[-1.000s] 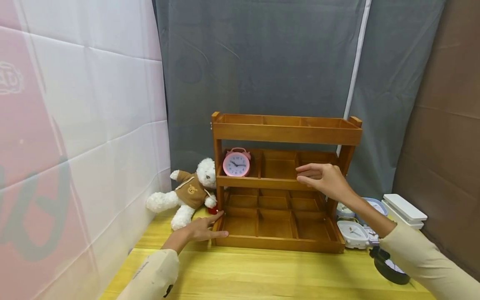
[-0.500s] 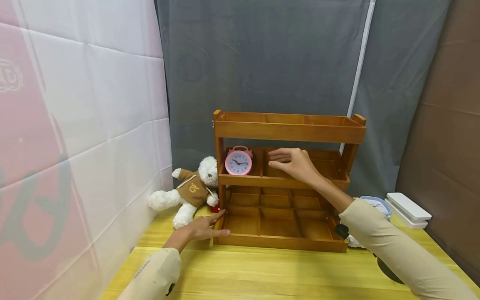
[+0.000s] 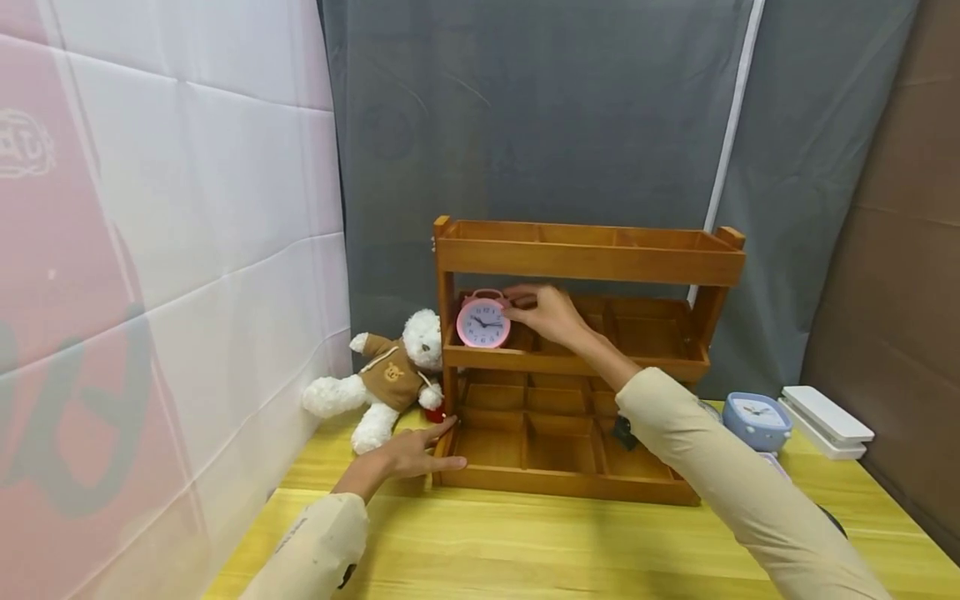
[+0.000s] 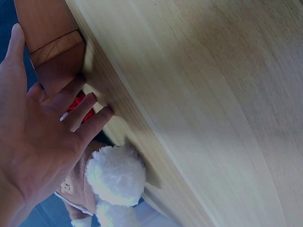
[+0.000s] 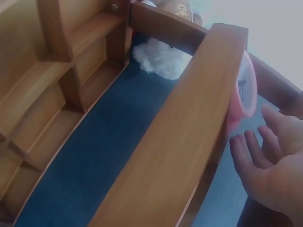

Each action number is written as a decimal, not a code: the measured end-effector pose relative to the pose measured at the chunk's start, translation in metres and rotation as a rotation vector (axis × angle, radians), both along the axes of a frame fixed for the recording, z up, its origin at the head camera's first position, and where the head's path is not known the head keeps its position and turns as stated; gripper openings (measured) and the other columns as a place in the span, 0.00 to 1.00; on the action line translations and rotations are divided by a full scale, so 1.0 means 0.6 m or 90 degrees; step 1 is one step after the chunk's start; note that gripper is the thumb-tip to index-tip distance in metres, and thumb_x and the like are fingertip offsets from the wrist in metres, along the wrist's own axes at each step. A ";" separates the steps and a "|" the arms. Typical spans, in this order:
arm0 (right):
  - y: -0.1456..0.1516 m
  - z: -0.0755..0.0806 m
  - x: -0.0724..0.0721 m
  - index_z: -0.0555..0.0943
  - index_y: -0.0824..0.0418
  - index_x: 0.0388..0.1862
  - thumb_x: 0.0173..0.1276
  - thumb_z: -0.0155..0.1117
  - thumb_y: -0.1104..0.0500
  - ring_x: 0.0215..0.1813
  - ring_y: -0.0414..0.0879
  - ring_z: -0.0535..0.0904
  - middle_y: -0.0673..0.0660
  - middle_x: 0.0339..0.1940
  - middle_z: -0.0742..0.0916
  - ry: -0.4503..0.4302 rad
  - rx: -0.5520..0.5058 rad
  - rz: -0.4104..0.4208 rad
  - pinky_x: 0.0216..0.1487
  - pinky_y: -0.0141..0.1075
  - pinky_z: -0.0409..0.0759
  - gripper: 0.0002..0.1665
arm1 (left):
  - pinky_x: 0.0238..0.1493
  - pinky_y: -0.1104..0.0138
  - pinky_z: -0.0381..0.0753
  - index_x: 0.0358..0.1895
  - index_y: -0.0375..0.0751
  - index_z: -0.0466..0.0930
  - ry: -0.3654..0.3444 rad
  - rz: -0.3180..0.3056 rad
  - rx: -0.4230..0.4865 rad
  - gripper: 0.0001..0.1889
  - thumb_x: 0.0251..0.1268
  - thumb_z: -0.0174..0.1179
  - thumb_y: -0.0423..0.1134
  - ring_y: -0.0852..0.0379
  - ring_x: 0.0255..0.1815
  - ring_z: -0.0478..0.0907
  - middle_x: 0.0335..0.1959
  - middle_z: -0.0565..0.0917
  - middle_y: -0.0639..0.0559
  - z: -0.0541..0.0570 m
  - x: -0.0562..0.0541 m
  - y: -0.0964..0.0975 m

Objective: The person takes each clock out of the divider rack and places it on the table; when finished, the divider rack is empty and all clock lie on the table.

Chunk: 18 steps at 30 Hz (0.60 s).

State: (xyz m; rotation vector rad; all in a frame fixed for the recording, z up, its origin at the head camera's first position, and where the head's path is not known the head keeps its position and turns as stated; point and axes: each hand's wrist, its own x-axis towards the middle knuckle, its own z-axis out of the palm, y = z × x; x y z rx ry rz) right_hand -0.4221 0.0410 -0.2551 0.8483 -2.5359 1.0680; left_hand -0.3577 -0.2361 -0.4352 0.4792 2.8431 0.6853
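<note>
A pink twin-bell alarm clock (image 3: 483, 323) stands upright in the left compartment of the middle tier of a brown wooden shelf (image 3: 592, 262). My right hand (image 3: 551, 318) is at the clock's right side, thumb and fingers apart and reaching its upper edge. From the right wrist, the bent fingers of that hand (image 5: 272, 161) show just short of the clock's pink rim (image 5: 249, 101), behind a shelf board (image 5: 189, 109). My left hand (image 3: 411, 454) rests on the shelf's lower left corner, thumb across the front. Its spread fingers also show in the left wrist view, beside the wood (image 4: 52, 28).
A white plush bear (image 3: 393, 371) in a brown hoodie leans against the shelf's left side. On the table (image 3: 487, 542) to the right are a blue clock (image 3: 757, 421) and white flat boxes (image 3: 825, 421). My right sleeve (image 3: 720, 467) partly covers other things there.
My right hand has moved left along the middle tier, from its right compartment to the pink alarm clock. The left hand stays at the shelf's corner. The view has shifted slightly.
</note>
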 end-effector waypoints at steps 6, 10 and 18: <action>-0.028 0.000 -0.011 0.82 0.63 0.67 0.76 0.68 0.55 0.54 0.53 0.84 0.62 0.57 0.88 0.015 0.054 -0.006 0.50 0.42 0.82 0.24 | 0.69 0.42 0.72 0.84 0.54 0.56 -0.004 0.001 -0.003 0.51 0.63 0.62 0.73 0.33 0.69 0.74 0.72 0.74 0.33 -0.001 0.002 0.002; -0.035 -0.004 -0.012 0.84 0.63 0.64 0.76 0.67 0.56 0.49 0.52 0.84 0.62 0.56 0.88 0.027 0.080 0.010 0.48 0.42 0.80 0.22 | 0.69 0.42 0.72 0.84 0.55 0.56 -0.009 0.005 -0.001 0.51 0.63 0.62 0.74 0.33 0.69 0.74 0.72 0.74 0.33 -0.003 0.003 0.006; -0.025 -0.012 -0.009 0.83 0.64 0.64 0.76 0.67 0.59 0.61 0.57 0.81 0.63 0.62 0.85 0.049 0.064 0.008 0.62 0.50 0.78 0.21 | 0.69 0.40 0.71 0.84 0.56 0.55 -0.013 0.009 -0.004 0.51 0.62 0.62 0.73 0.32 0.70 0.73 0.72 0.74 0.33 0.000 0.001 0.011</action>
